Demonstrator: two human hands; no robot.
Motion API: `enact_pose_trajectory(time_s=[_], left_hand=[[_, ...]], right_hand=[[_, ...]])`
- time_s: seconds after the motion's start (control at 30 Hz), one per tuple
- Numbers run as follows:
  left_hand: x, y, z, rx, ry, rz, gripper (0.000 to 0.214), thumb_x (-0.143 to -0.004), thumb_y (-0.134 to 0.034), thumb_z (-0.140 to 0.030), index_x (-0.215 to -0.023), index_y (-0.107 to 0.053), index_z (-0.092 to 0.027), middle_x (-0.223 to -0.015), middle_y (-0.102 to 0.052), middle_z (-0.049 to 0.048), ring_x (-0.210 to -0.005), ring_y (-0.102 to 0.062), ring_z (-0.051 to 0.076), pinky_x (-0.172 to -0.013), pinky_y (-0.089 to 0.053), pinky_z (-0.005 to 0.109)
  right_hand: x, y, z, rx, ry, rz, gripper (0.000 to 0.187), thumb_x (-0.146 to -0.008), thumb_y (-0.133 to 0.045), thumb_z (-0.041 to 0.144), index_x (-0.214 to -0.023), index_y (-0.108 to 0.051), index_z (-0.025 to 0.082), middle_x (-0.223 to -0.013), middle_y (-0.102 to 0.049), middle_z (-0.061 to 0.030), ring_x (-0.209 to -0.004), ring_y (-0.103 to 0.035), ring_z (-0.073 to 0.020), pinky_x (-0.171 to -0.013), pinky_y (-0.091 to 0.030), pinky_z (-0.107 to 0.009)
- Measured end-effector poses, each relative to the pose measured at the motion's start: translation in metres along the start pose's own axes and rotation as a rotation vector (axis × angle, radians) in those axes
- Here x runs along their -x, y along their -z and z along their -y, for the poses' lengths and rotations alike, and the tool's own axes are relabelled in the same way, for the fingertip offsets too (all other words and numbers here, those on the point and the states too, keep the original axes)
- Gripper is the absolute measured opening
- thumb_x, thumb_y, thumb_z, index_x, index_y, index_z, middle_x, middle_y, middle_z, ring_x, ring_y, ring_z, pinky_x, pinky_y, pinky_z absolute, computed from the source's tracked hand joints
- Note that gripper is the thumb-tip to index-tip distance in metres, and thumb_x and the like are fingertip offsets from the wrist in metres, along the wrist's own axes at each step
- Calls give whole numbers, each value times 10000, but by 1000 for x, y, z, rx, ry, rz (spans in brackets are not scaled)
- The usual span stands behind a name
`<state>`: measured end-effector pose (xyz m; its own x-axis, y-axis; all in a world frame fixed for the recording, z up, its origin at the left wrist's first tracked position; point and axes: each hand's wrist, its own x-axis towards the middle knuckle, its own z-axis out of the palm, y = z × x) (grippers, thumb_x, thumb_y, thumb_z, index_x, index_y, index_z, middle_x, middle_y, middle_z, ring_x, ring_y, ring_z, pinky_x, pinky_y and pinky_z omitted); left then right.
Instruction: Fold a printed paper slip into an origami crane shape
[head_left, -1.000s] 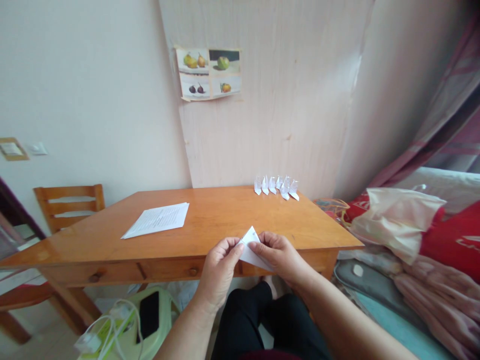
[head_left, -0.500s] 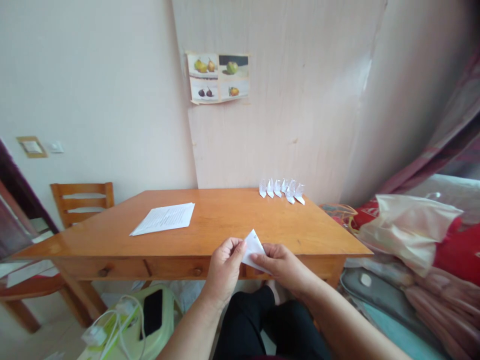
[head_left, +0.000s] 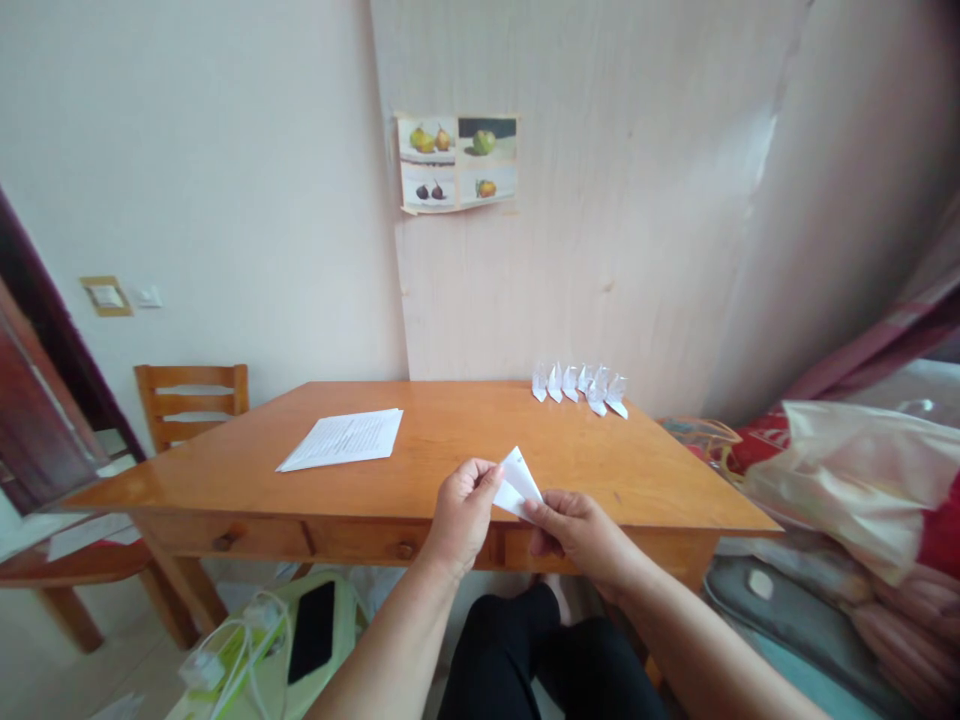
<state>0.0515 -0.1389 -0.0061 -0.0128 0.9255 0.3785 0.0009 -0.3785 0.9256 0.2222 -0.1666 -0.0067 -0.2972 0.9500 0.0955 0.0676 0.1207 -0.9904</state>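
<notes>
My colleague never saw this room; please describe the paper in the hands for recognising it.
Find the wooden table. By its near edge, the left hand and right hand hold a small folded white paper. Unlike the folded pieces standing beyond, it is held.

Room: moderately bright, soft light, slightly cool; its source cannot be told.
Board (head_left: 585, 250): a pale streak of glare near its edge at 2 o'clock.
Wall (head_left: 240, 170): evenly lit from 9 to 11 o'clock, faint shading.
Table (head_left: 465, 420): soft sheen on top, dimmer shade beneath.
Folded paper (head_left: 513, 488): bright white at 5 o'clock; outline clear, tip mark too small to read.
Sheets (head_left: 345, 440): print blurred past reading, at 8 o'clock.
Paper figures (head_left: 571, 382): washed out against the board, just past 3 o'clock.
Curtain (head_left: 885, 328): stretched and smeared at 3 o'clock.
Trousers (head_left: 607, 665): very dark, detail mostly lost, between 5 and 6 o'clock.
</notes>
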Motion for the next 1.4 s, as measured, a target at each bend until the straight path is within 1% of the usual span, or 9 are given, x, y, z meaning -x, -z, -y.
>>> enact_pose_trajectory(time_s=[0.17, 0.37, 0.57, 0.93, 1.03, 1.13, 1.2, 1.3, 1.4], left_hand=[[-25, -2, 4, 26, 23, 43, 282, -843, -666, -430, -791, -620, -157, -703, -606, 0, -679, -510, 139, -642, -413, 232], [-62, -7, 16, 58, 70, 106, 281, -803, -693, -427, -764, -611, -161, -659, -603, -12, -651, -502, 133, -644, -399, 234], [-97, -18, 35, 73, 126, 167, 296, -766, -704, -447, -750, -605, -169, -662, -623, -4, -652, -535, 144, -659, -404, 250], [-156, -32, 65, 82, 241, 213, 350, -688, -750, -475, -746, -601, -164, -703, -654, 17, -681, -585, 154, -697, -418, 269], [-166, -31, 74, 65, 259, 203, 350, -676, -757, -471, -739, -602, -164, -697, -654, 15, -673, -581, 153, -684, -410, 264], [-172, -26, 83, 47, 270, 181, 356, -670, -755, -476, -733, -595, -164, -674, -643, 7, -658, -571, 152, -667, -402, 260], [-173, -23, 87, 48, 271, 176, 363, -671, -749, -484, -735, -591, -164, -671, -639, 2, -653, -570, 154, -668, -408, 264], [-173, -21, 88, 50, 266, 179, 348, -691, -734, -476, -748, -588, -165, -673, -627, -12, -639, -552, 145, -675, -407, 264], [-171, -21, 86, 35, 262, 181, 320, -723, -720, -454, -750, -582, -166, -662, -603, -25, -635, -527, 137, -668, -384, 253]], right_hand=[[-18, 6, -1, 37, 21, -57, 396, -862, -596, 547, -723, -612, 177, -526, -627, -8, -477, -489, -112, -524, -352, -246], [-41, 20, -1, 76, -81, -75, 292, -893, -557, 443, -775, -607, 181, -541, -641, -2, -461, -495, -110, -499, -338, -238], [-61, 39, 1, 275, -174, -124, 293, -931, -519, 341, -708, -604, 170, -477, -587, 16, -403, -425, -89, -458, -270, -235], [-103, 74, -21, 296, -188, -88, 376, -923, -550, 454, -655, -583, 191, -437, -555, 24, -402, -442, -95, -447, -278, -229], [-111, 85, -22, 302, -216, -14, 432, -876, -608, 524, -597, -573, 196, -422, -564, 9, -399, -473, -108, -446, -316, -233], [-121, 103, -17, 307, -260, 62, 453, -844, -631, 584, -620, -614, 190, -459, -614, -16, -417, -501, -117, -451, -339, -239], [-131, 117, -13, 302, -246, -24, 444, -840, -640, 582, -651, -638, 180, -487, -630, -32, -421, -494, -116, -437, -300, -242], [-152, 135, -9, 272, -221, -82, 415, -872, -603, 552, -700, -633, 176, -565, -663, -49, -481, -537, -123, -451, -303, -241], [-172, 141, -11, 245, -200, -125, 391, -887, -586, 528, -726, -618, 173, -598, -660, -47, -517, -546, -120, -469, -311, -236]])
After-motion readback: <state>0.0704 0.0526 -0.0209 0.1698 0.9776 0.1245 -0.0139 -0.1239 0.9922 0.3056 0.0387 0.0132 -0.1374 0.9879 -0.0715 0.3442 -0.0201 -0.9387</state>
